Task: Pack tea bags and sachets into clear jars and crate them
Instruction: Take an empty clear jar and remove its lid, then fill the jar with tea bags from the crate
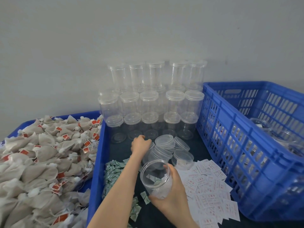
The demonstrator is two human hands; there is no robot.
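Note:
My right hand [171, 193] grips an open clear jar [155, 176], tilted toward me, with a few sachets inside. My left hand [140, 143] reaches forward over the blue tray [97, 162], its curled fingers on a clear lid [152, 146] at the edge of the loose lids [166, 143]. Green sachets [113, 173] lie under my left forearm. White sachets with red print [209, 186] spread out to the right of the jar. Grey tea bags with red tags [41, 158] fill the tray on the left.
Stacked lidded clear jars [153, 102] stand three rows high against the grey wall at the back. A blue slatted crate [250, 145] stands on the right and holds several jars [279, 137].

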